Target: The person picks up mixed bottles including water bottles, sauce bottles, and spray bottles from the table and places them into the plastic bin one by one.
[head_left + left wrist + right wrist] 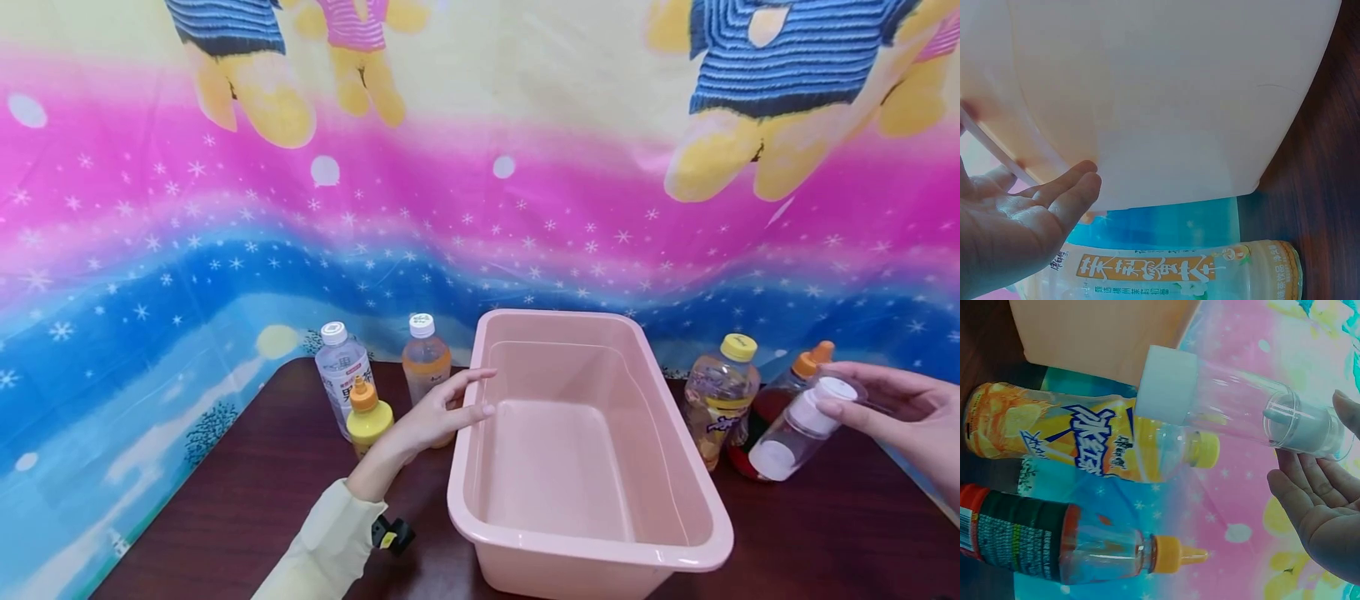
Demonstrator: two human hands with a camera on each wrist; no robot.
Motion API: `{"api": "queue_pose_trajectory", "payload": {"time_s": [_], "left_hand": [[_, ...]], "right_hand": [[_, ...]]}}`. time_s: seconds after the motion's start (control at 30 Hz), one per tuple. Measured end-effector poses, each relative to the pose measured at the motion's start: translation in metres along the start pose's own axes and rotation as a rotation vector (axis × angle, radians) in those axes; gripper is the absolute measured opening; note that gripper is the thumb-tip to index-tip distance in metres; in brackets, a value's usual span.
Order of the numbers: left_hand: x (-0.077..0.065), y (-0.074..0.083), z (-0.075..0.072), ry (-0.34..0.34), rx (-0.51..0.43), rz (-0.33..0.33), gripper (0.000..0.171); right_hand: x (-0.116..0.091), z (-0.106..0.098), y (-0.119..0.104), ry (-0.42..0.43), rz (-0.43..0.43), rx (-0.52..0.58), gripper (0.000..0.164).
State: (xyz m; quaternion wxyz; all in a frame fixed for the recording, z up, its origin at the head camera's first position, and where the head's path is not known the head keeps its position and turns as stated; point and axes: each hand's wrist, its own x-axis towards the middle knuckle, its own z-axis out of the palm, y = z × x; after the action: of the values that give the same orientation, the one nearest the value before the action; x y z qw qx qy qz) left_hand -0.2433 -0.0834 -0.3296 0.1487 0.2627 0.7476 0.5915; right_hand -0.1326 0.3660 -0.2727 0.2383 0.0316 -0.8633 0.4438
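My right hand [918,417] pinches a clear pump bottle [1235,400] by its top, between thumb and fingers. The bottle has a white base, a white nozzle and a clear overcap; it leans in the air in front of an orange-capped sauce bottle [1104,540]. Beside these is an iced tea bottle [1047,428] with a yellow cap. My left hand [442,412] lies at the left rim of a pink tub [588,550], its fingers fairly straight. Two fingers [1075,187] show against the tub's outer wall in the left wrist view. The tub's visible inside holds nothing.
Left of the tub are a white-capped clear bottle [333,358], a yellow squeeze bottle [370,425] and a jasmine tea bottle [426,358], just behind my left hand. All rest on a dark wooden table [247,500]. A patterned curtain [450,192] hangs behind.
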Motion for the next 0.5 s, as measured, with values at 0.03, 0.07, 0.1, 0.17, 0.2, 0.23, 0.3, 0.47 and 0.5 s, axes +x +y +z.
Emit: {"api": "queue_pose_trajectory", "payload": {"time_s": [0.03, 0.07, 0.1, 0.17, 0.2, 0.23, 0.3, 0.47, 0.5], "left_hand": [[0.0, 0.0, 0.0, -0.001, -0.002, -0.002, 0.061], [0.0, 0.0, 0.0, 0.001, 0.0, -0.005, 0.061], [0.0, 0.0, 0.0, 0.002, -0.002, -0.007, 0.06], [0.0, 0.0, 0.0, 0.0, -0.008, -0.007, 0.06], [0.0, 0.0, 0.0, 0.0, -0.009, -0.007, 0.06], [0.0, 0.0, 0.0, -0.002, -0.013, -0.005, 0.06], [0.0, 0.0, 0.0, -0.001, -0.016, -0.001, 0.061], [0.0, 0.0, -0.001, -0.002, -0.021, 0.006, 0.061], [0.0, 0.0, 0.0, -0.001, -0.021, 0.005, 0.061]], "right_hand": [[0.001, 0.0, -0.001, -0.005, 0.0, -0.009, 0.04], [0.002, 0.0, -0.003, -0.008, 0.002, -0.027, 0.039], [0.002, 0.0, -0.004, -0.011, 0.003, -0.044, 0.039], [0.003, 0.0, -0.005, -0.009, 0.011, -0.078, 0.038], [0.004, 0.0, -0.006, -0.008, 0.012, -0.093, 0.038], [0.004, 0.0, -0.007, -0.005, 0.011, -0.105, 0.039], [0.004, 0.001, -0.008, 0.001, 0.0, -0.109, 0.042], [0.006, 0.0, -0.015, 0.0, -0.059, 0.005, 0.045], [0.007, 0.0, -0.017, 0.002, -0.069, 0.02, 0.044]]}}
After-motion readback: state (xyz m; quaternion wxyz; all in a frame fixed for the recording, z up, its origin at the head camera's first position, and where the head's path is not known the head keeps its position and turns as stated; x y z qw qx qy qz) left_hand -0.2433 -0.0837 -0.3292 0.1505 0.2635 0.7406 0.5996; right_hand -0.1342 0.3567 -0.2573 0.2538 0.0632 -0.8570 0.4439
